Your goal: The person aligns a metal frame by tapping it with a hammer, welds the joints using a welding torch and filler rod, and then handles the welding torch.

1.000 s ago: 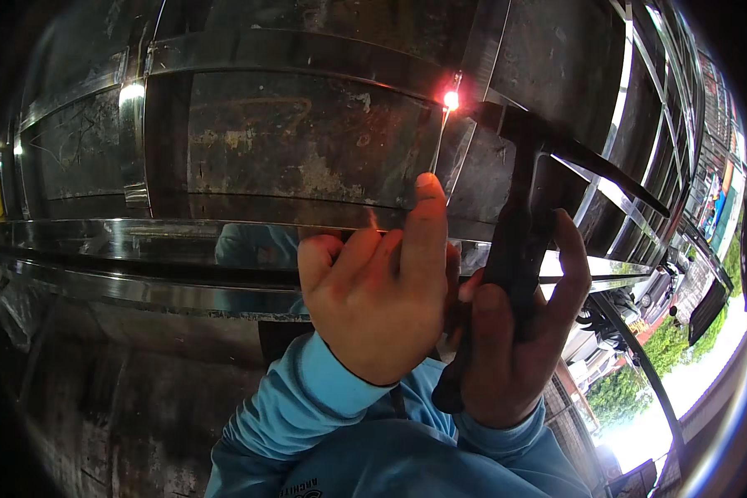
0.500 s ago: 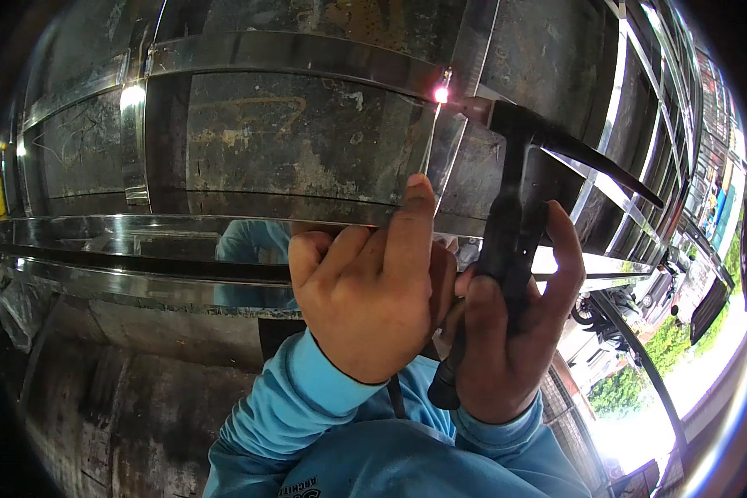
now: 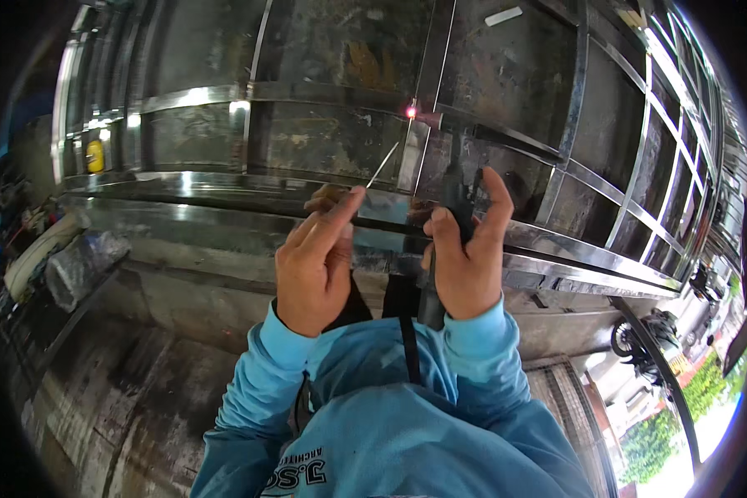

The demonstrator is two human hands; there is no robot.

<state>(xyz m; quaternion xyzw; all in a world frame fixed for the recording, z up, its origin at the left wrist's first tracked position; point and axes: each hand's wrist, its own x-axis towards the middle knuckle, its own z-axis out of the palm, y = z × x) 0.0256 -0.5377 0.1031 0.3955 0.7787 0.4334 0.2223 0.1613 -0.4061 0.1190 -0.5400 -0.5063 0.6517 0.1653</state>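
Note:
My right hand (image 3: 471, 270) is closed around the dark handle of a welding torch (image 3: 458, 183). Its pinkish nozzle (image 3: 429, 120) points left at a small bright glow (image 3: 411, 111) on a joint of the shiny metal frame (image 3: 324, 93). Between the fingertips of my left hand (image 3: 314, 270) is a thin, pale filler rod (image 3: 383, 165), slanting up and right. Its tip stands a short way below the glow, apart from it. The torch's lower end hangs beneath my right hand; some fingers of both hands are hidden.
Polished bars form a grid over a dark, stained metal tabletop (image 3: 307, 153). A yellow object (image 3: 95, 156) sits at the far left, above a plastic-wrapped bundle (image 3: 87, 266). A pale strip (image 3: 504, 16) lies at the top. A motorcycle (image 3: 643, 344) stands at the right.
The view has shifted, showing more of the frame and my sleeves. The rod's tip has drawn back from the glow. My left hand has moved away from the joint; the torch remains at the glow.

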